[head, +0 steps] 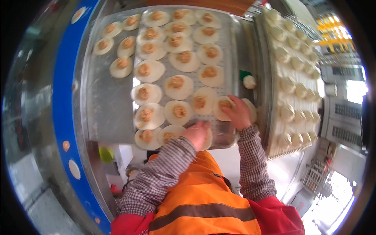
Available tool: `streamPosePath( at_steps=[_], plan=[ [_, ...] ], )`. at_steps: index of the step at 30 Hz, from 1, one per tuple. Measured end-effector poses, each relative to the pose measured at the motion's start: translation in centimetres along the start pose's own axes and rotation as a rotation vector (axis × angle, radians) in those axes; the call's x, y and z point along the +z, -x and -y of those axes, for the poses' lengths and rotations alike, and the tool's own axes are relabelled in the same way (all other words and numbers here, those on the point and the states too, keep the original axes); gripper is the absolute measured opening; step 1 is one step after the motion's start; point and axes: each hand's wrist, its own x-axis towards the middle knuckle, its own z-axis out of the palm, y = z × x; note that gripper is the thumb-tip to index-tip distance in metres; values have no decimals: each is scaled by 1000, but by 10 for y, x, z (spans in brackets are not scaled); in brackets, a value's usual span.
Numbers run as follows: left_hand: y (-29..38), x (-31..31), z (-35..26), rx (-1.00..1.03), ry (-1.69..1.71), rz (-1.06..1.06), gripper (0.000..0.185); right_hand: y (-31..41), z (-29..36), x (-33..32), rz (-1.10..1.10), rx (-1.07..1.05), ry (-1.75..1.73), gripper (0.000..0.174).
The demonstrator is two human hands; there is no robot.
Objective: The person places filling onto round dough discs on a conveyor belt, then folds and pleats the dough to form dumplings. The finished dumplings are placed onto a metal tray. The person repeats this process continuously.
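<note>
Round dough wrappers topped with minced filling (178, 113) lie in rows on a perforated metal tray (226, 70) before me. My right hand (239, 113) is on a filled wrapper (219, 113) near the tray's right edge, its fingers at the filling; whether they grip the dough cannot be told. Partly behind that hand is another piece of dough (250, 110). My left hand (199, 133), slightly blurred, is at the near edge of the tray, over a wrapper (209, 139) that it partly hides; its fingertips are not clear.
Several filled wrappers (122, 65) lie on the steel table (108, 117) at left, beside a blue conveyor belt (66, 88) carrying a few dough pieces. On the right, a tray (274, 129) holds rows of shaped buns (288, 85). One small bun (249, 82) sits between the trays.
</note>
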Motion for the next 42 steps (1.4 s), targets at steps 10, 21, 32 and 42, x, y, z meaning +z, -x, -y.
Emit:
streamPosePath(
  at_steps=[10,21,32,42],
  plan=[
    [225,-76,91,-131,393,-1180,23,-23,139,-8,-64,-79,-190,36],
    [503,-47,301,-909,-56,-1550,38,-71,501,227,450,-857,-158,24],
    [734,131,337,-1194,615,-1535,63,-214,552,276,197,-675,70,30],
    [841,225,348,-1205,1082,-1374,30,-234,627,326,679,-975,561,42]
  ],
)
